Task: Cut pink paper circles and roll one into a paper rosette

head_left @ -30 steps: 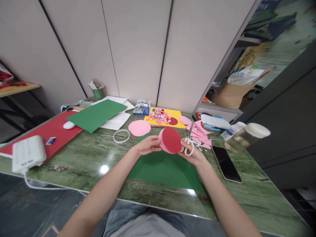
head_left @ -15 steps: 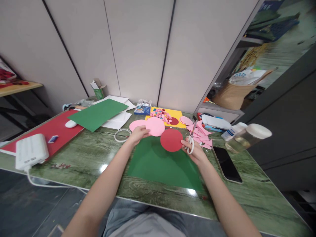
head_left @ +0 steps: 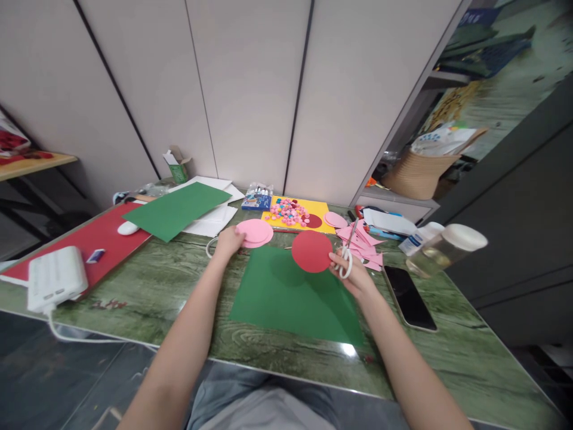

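Between the closed fingers of my left hand point(head_left: 229, 243) is the left edge of a pink paper circle point(head_left: 253, 230), which lies over another pink circle just behind the green sheet. My right hand point(head_left: 351, 269) pinches the right edge of a red paper circle point(head_left: 312, 251), held above the green paper sheet point(head_left: 298, 298). White-handled scissors point(head_left: 346, 261) hang on the fingers of that same hand, blades pointing away from me. Beyond, a yellow sheet point(head_left: 280, 224) bears a heap of small pink and coloured pieces point(head_left: 289, 212) and a second red circle point(head_left: 312, 221).
Pink paper scraps point(head_left: 360, 242) and a pink circle point(head_left: 335, 219) lie at the right. A phone point(head_left: 409, 297) and a lidded jar point(head_left: 441, 254) stand beyond my right arm. Leftward are a green sheet point(head_left: 176, 209), a red sheet point(head_left: 107, 239) and a white power bank point(head_left: 57, 278).
My left hand has moved left and down with the pink circle, from beside the red circle onto the other pink one. My right hand stays nearly still.
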Available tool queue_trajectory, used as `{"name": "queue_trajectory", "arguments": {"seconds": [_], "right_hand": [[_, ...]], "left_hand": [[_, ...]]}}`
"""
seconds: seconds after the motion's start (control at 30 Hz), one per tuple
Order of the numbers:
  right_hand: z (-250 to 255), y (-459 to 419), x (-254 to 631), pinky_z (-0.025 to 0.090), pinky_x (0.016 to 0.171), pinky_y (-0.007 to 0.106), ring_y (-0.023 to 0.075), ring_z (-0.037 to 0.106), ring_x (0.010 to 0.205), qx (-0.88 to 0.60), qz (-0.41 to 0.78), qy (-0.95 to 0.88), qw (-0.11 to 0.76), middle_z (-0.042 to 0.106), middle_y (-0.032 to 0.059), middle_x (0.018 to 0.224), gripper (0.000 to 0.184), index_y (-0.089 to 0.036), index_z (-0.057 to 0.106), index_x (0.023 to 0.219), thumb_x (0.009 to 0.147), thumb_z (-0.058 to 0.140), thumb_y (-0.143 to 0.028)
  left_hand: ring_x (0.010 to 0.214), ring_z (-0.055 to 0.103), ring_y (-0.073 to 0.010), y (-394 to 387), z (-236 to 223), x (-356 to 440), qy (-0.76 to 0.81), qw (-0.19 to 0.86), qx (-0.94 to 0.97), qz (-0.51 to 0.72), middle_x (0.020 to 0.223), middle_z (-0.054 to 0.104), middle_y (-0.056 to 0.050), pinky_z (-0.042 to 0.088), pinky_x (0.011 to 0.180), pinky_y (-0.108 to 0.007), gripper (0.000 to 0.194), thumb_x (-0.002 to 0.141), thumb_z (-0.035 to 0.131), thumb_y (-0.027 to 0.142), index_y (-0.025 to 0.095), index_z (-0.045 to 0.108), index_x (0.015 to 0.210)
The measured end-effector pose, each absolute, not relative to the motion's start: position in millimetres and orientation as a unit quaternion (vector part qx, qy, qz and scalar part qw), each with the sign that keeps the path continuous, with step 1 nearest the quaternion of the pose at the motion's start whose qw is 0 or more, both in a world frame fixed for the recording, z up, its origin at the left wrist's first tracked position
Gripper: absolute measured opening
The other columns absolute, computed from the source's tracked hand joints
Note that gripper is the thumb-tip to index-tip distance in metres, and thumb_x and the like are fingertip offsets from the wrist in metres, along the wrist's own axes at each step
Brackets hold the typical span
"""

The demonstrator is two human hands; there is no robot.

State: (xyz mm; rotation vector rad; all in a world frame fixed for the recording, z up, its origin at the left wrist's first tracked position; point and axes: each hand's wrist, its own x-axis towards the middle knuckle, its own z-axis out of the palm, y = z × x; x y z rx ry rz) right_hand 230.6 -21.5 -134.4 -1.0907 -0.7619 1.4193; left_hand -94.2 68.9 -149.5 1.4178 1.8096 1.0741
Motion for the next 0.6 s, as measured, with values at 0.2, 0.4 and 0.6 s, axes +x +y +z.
{"name": "queue_trajectory", "arguments": {"seconds": [0.2,0.4,0.6], "right_hand": [[-136.4,-20.8,225.3,0.048,0.051,0.019,0.0059,0.053,0.048,-0.465,0.599,-0.319,0.569,0.055,-0.0071,0.054,0.035,-0.019,0.053,0.065,0.049,0.083,-0.023],[-141.3,-19.9,219.5,0.045,0.048,0.018,0.0053,0.052,0.046,-0.466,0.592,-0.327,0.57,0.053,-0.0077,0.053,0.037,-0.018,0.051,0.064,0.047,0.084,-0.023],[-143.0,-18.0,223.8,0.044,0.047,0.018,0.0055,0.051,0.046,-0.467,0.588,-0.331,0.572,0.052,-0.0077,0.052,0.035,-0.018,0.051,0.064,0.052,0.082,-0.026]], "left_hand": [[0.087,0.06,-0.0207,45.3,-132.8,-52.6,0.573,0.311,0.631,0.42,0.098,0.059,-0.011,0.047,0.076,-0.034,0.042,0.074,0.055,0.041,0.015,0.055,0.107],[0.061,0.06,-0.0111,12.7,-134.1,-1.5,0.364,0.604,0.642,0.301,0.083,0.065,-0.006,0.04,0.052,-0.021,0.046,0.069,0.065,0.039,0.015,0.054,0.106],[0.055,0.057,-0.0081,18.6,-138.4,-2.2,0.39,0.602,0.586,0.376,0.068,0.063,-0.001,0.04,0.051,-0.019,0.036,0.066,0.068,0.028,0.013,0.057,0.098]]}}
